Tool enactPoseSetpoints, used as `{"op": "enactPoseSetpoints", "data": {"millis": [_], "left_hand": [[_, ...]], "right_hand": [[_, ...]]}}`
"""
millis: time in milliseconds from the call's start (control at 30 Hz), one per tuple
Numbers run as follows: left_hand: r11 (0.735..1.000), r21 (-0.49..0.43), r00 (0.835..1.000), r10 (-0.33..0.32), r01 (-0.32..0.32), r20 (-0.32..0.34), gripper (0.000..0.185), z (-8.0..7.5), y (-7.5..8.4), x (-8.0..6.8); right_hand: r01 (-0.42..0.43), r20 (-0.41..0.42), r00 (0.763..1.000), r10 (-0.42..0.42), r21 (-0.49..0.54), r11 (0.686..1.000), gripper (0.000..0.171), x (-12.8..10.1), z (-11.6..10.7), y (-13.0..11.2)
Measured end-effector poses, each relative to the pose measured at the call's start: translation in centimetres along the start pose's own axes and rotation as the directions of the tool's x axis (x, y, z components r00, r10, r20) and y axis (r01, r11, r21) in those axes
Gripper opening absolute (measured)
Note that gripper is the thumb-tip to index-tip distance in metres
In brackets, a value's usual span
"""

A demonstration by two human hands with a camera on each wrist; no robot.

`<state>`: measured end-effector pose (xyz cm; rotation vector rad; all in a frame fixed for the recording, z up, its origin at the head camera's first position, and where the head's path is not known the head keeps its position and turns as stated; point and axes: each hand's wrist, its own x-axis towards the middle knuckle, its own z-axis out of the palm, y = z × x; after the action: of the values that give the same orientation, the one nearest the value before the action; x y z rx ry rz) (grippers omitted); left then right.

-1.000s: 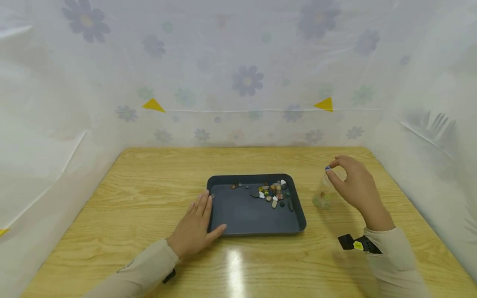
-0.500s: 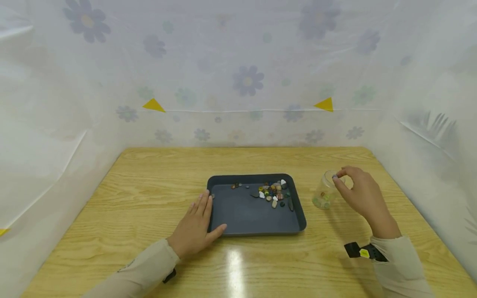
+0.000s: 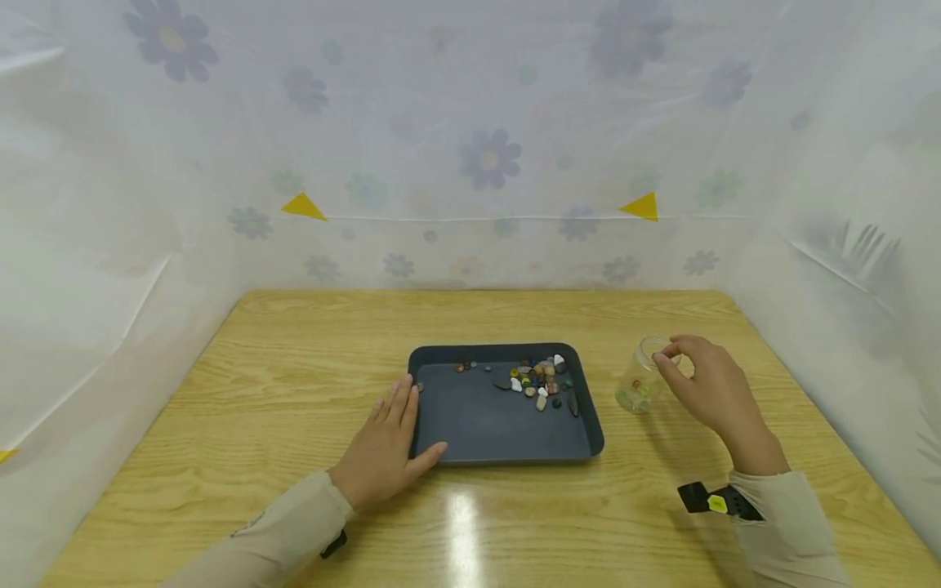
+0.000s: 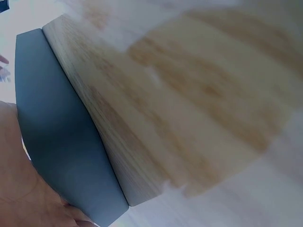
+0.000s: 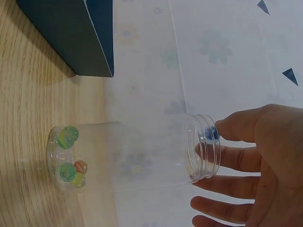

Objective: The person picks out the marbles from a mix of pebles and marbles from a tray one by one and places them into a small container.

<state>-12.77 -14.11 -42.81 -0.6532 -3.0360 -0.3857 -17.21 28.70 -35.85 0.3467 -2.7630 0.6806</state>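
A dark grey tray (image 3: 507, 457) lies mid-table with several small coloured stones (image 3: 540, 380) in its far right part. My left hand (image 3: 397, 425) rests flat on the table against the tray's left edge, thumb at the front corner; the left wrist view shows the tray wall (image 4: 52, 142) beside the palm (image 4: 21, 189). A clear jar (image 3: 638, 384) stands right of the tray. My right hand (image 3: 671, 358) pinches a blue marble (image 5: 211, 133) at the jar's mouth. Several marbles (image 5: 68, 163) lie on the bottom of the jar (image 5: 142, 156).
The wooden table (image 3: 294, 384) is enclosed on three sides by translucent flowered plastic sheeting (image 3: 485, 163). The right sheet hangs close behind the jar. A tray corner (image 5: 90, 38) shows in the right wrist view.
My right hand came down and slightly right with the blue marble, from above the jar to its mouth. The left hand and tray stayed still.
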Motion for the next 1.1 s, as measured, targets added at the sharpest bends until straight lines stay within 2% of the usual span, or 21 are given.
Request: {"op": "enactPoseSetpoints", "data": {"millis": [1100], "left_hand": [[1.000,-0.008,1.000,-0.004,0.004,0.009,0.090,-0.15,0.06,-0.04]], "right_hand": [[0.028,0.005,1.000,-0.028,0.007,1.000,0.030,0.04,0.25,0.09]]}}
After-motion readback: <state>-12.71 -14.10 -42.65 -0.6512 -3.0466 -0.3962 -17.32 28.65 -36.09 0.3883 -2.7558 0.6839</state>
